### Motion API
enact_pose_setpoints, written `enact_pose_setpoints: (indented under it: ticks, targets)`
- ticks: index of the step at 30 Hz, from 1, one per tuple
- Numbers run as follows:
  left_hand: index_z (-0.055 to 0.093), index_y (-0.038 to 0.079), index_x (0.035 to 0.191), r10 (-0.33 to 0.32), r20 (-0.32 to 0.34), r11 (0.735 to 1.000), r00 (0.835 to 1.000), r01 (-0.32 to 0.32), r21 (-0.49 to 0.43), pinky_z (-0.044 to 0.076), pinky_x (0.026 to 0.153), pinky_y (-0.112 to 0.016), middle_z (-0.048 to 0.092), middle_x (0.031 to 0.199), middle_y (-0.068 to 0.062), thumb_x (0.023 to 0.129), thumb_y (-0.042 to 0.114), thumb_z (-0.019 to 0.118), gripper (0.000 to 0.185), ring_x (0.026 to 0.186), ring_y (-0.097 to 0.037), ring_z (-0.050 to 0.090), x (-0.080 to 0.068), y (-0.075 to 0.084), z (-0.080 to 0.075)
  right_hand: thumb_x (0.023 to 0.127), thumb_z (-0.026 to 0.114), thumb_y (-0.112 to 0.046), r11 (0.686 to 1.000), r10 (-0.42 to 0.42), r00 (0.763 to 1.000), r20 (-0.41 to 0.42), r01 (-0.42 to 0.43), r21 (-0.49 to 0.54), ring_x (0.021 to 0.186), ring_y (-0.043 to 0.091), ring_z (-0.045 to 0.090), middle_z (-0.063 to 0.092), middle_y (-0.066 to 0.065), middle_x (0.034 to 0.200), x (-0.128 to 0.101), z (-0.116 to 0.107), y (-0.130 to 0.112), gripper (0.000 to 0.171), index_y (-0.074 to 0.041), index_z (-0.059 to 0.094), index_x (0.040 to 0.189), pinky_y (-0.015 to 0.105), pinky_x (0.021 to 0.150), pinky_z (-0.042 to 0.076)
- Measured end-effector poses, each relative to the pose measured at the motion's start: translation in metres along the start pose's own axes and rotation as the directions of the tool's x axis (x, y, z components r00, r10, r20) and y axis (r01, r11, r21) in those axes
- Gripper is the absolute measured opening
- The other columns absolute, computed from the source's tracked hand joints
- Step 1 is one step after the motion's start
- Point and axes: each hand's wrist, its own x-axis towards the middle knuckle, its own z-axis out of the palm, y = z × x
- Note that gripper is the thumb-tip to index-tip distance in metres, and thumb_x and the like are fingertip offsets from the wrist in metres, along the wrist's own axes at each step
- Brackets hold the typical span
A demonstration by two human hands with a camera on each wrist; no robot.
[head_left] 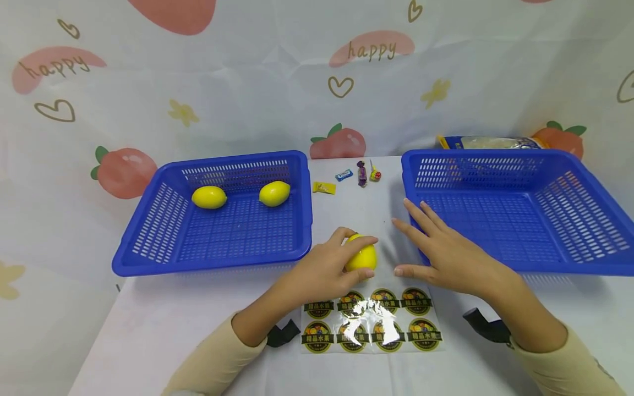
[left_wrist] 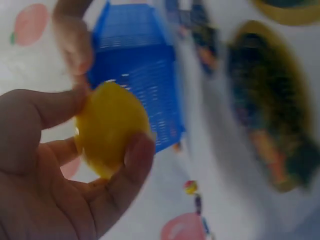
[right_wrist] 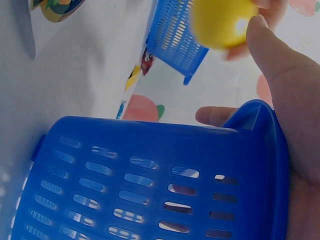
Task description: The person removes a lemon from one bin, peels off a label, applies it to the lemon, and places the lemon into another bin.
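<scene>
A white surface (head_left: 163,324) is seen before a printed strawberry backdrop, with two blue baskets set on it. Between them, near the front edge, a lemon (head_left: 361,257) is gripped by the left hand (head_left: 322,272): the thumb is curled over its top and the fingers (left_wrist: 131,167) are wrapped round its near side, as the left wrist view confirms. The lemon is held just above a sticker sheet (head_left: 371,322), its long axis tilted roughly upright. The right hand (head_left: 446,256) is laid flat with straight, spread fingers, holding nothing, just right of the lemon and against the rim of the right basket (head_left: 584,268). The left basket (head_left: 148,264), in which two more lemons (head_left: 209,197) (head_left: 274,193) lie, stands just left of the held lemon. Small sweets (head_left: 361,173) are scattered farther back.
</scene>
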Motion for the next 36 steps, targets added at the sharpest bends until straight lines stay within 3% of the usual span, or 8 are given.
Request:
enact_pose_setpoints:
  ticks: [7, 16, 28, 36]
  targets:
    - [0.048, 0.017, 0.149, -0.084, -0.026, 0.985, 0.996, 0.087, 0.149, 0.051, 0.061, -0.026, 0.045, 0.135, -0.021, 0.099, 0.034, 0.065, 0.055, 0.071, -0.019, 0.057, 0.008, -0.01, 0.013, 0.09, 0.06, -0.066, 1.0, -0.004, 1.0, -0.009, 0.004, 0.002, 0.149, 0.046, 0.007, 0.004, 0.012, 0.167, -0.001, 0.0, -0.001, 0.09, -0.014, 0.034, 0.157, 0.07, 0.107, 0.028]
    - [0.041, 0.02, 0.154, -0.216, 0.046, 0.973, 0.975, 0.212, 0.088, 0.055, 0.081, -0.045, 0.038, 0.145, -0.025, 0.1, 0.037, 0.063, 0.061, 0.097, -0.037, 0.062, 0.013, -0.027, 0.019, 0.09, 0.061, -0.065, 1.0, -0.02, 1.0, -0.022, 0.02, -0.009, 0.148, 0.047, 0.011, 0.005, 0.012, 0.167, -0.001, 0.001, -0.001, 0.089, -0.013, 0.035, 0.157, 0.07, 0.106, 0.029]
    - [0.037, 0.019, 0.156, -0.204, 0.039, 0.978, 0.978, 0.201, 0.061, 0.044, 0.1, -0.053, 0.027, 0.156, -0.022, 0.092, 0.036, 0.073, 0.076, 0.125, -0.045, 0.047, 0.013, -0.027, 0.018, 0.09, 0.061, -0.066, 1.0, -0.017, 0.999, -0.028, 0.016, -0.016, 0.147, 0.048, 0.012, 0.005, 0.012, 0.167, -0.002, 0.003, 0.0, 0.088, -0.014, 0.036, 0.157, 0.069, 0.106, 0.03]
    - [0.039, 0.018, 0.155, -0.12, 0.037, 0.991, 0.992, 0.117, 0.066, 0.044, 0.102, -0.051, 0.027, 0.158, -0.019, 0.092, 0.034, 0.073, 0.073, 0.13, -0.04, 0.047, 0.015, -0.028, 0.018, 0.089, 0.06, -0.067, 1.0, -0.012, 1.0, -0.028, 0.012, -0.024, 0.147, 0.048, 0.014, 0.005, 0.012, 0.167, -0.002, 0.002, 0.0, 0.089, -0.013, 0.036, 0.157, 0.068, 0.106, 0.03]
